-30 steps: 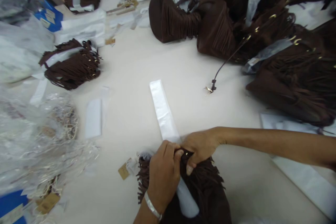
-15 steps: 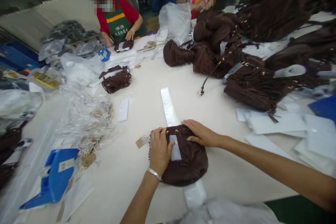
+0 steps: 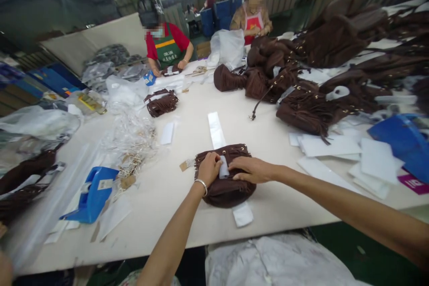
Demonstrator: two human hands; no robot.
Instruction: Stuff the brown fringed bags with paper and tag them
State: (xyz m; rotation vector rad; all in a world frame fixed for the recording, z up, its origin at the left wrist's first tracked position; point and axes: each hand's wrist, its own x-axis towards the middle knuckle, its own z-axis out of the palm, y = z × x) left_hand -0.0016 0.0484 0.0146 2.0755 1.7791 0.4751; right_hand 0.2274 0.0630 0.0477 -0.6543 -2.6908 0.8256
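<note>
A brown fringed suede bag [image 3: 224, 187] lies on the white table [image 3: 275, 196] in front of me. A long white strip [image 3: 216, 130] runs under it, and its end [image 3: 243, 214] sticks out toward me. My left hand [image 3: 209, 169], with a silver bangle at the wrist, is closed in a pinch on the white strip's folded end [image 3: 224, 167] on top of the bag. My right hand [image 3: 252, 169] rests on the bag's top beside it, fingers bent and pressing down. A small tan tag [image 3: 184, 165] lies at the bag's left edge.
A heap of brown fringed bags [image 3: 311, 76] fills the right side. White sheets [image 3: 338, 147] and a blue box [image 3: 400, 140] lie at right. Clear plastic wrap with tags [image 3: 132, 140] and a blue dispenser [image 3: 94, 192] sit left. Two people [image 3: 166, 49] work at the far end.
The view has lifted and pulled back, so the bag looks farther away. My left hand went from lying flat on the bag to pinching the white strip; my right hand slid closer to it.
</note>
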